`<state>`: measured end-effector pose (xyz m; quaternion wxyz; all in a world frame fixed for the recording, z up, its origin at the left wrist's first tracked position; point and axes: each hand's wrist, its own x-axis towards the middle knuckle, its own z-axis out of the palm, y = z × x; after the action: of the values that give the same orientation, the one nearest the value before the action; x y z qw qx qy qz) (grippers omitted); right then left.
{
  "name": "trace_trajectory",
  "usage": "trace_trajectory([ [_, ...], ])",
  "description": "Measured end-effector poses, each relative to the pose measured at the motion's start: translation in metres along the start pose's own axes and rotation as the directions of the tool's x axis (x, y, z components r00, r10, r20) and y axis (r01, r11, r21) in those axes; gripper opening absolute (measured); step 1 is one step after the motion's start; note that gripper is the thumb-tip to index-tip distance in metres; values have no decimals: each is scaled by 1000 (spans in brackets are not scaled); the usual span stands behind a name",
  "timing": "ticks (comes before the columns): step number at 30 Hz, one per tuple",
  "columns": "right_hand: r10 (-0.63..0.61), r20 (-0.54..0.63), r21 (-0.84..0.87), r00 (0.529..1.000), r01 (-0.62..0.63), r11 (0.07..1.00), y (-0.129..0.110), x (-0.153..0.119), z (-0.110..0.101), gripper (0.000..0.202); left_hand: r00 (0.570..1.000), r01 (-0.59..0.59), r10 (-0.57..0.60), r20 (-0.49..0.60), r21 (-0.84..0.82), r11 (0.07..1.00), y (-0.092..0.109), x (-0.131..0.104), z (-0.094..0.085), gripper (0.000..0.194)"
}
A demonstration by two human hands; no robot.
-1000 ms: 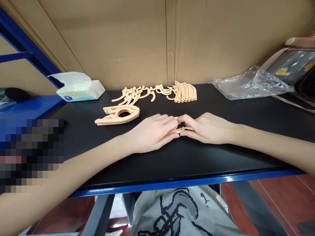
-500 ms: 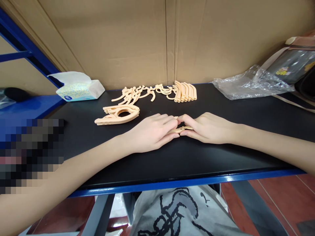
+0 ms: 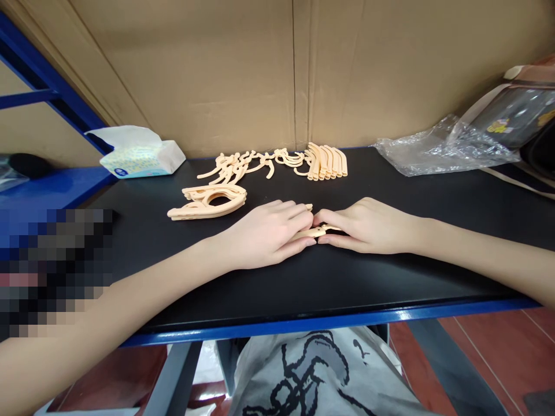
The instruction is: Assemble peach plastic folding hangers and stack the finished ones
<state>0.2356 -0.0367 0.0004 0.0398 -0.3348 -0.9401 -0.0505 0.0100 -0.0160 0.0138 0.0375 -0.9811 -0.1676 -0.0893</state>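
Observation:
My left hand (image 3: 272, 232) is closed around a beige plastic piece (image 3: 313, 232), low over the black tabletop. Touching it from the right, my right hand (image 3: 362, 226) pinches the thin end of a beige piece between thumb and finger. The fingers hide most of both pieces. To the left lies a stack of beige hanger-shaped parts (image 3: 208, 202). Behind are loose curved hook pieces (image 3: 232, 167) and a row of curved beige arms (image 3: 326, 162).
A tissue pack (image 3: 141, 157) stands at the back left. Crumpled clear plastic (image 3: 446, 150) and a bag (image 3: 511, 112) lie at the back right. Cardboard (image 3: 208, 69) rises behind the table, whose blue front edge (image 3: 303, 326) is near my lap.
The fingertips of my right hand have shifted slightly around the small beige piece, and more of the joint between the hands shows. The other parts have stayed in place.

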Motion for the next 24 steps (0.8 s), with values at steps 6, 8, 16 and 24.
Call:
trace_trajectory([
  [6,6,2,7,1000,-6,1000,0,1,-1,30,1000,-6,6,-1,7,1000,1,0,-1,23],
  [8,8,6,9,1000,-8,1000,-1,1,-1,30,1000,-8,8,-4,11,1000,1,0,-1,24],
  [16,8,5,19,1000,-8,1000,-1,1,-1,31,1000,-9,9,-5,15,1000,1,-1,0,23],
  [24,8,8,25,1000,-8,1000,-1,0,-1,30,1000,-12,13,-9,20,1000,1,0,0,24],
])
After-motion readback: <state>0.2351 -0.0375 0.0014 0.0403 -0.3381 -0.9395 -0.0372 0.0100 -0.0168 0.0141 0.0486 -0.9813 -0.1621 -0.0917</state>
